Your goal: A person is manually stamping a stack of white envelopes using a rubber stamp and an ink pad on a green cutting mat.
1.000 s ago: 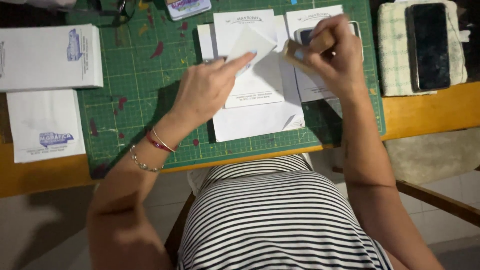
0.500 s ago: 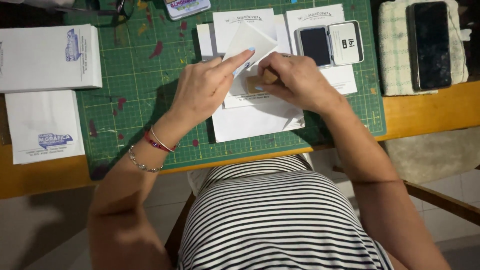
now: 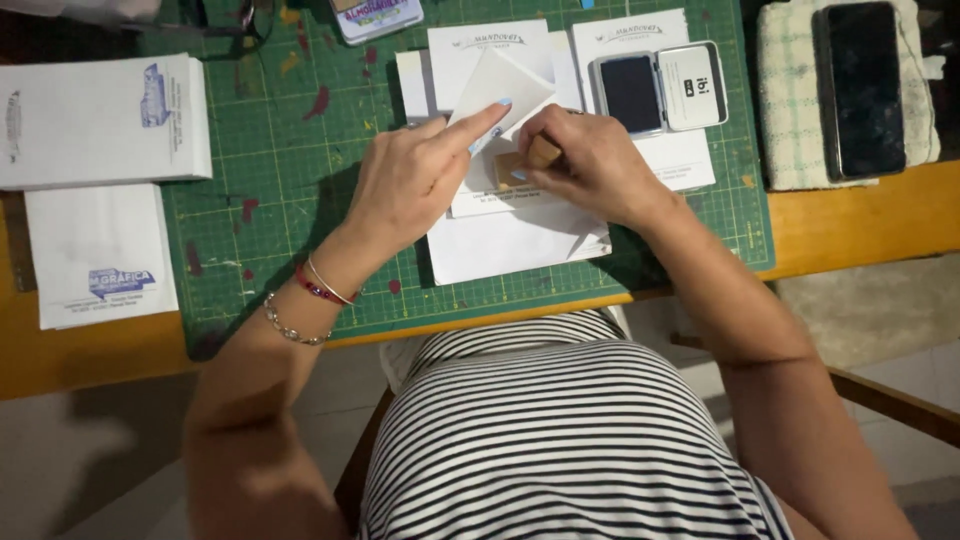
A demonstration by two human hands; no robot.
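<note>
Counter: the orange wooden counter [image 3: 860, 225] carries everything and runs under both forearms.
Mat: the green gridded cutting mat [image 3: 290, 150] with paint flecks lies under both hands.
Paper stacks: the stacks of white printed pads [image 3: 100, 120] sit well out beyond the left hand [image 3: 415, 185], apart from it.
Cloth and phone: the pale checked cloth [image 3: 785, 110] with a black phone [image 3: 860, 85] on it lies well beyond the right hand [image 3: 590, 165].
Envelope: the white paper envelope [image 3: 500, 215] lies flat between and under both hands, its raised triangular flap pointing away from the person and its long side running away from the body. It looks light, thin and easily creased or slid; I judge it best held flat by pressing, or lifted at an edge.
Ink pad: the open grey ink pad case [image 3: 660, 90] lies just beyond the right hand, not touching it.
Stamp: the small wooden stamp [image 3: 525, 165] stands on the envelope, looks rigid and light, and is best gripped on its sides.
Left hand: forefinger stretched out, holding the flap back, the other fingers curled.
Right hand: closed around the stamp, pressing it down onto the envelope.
</note>
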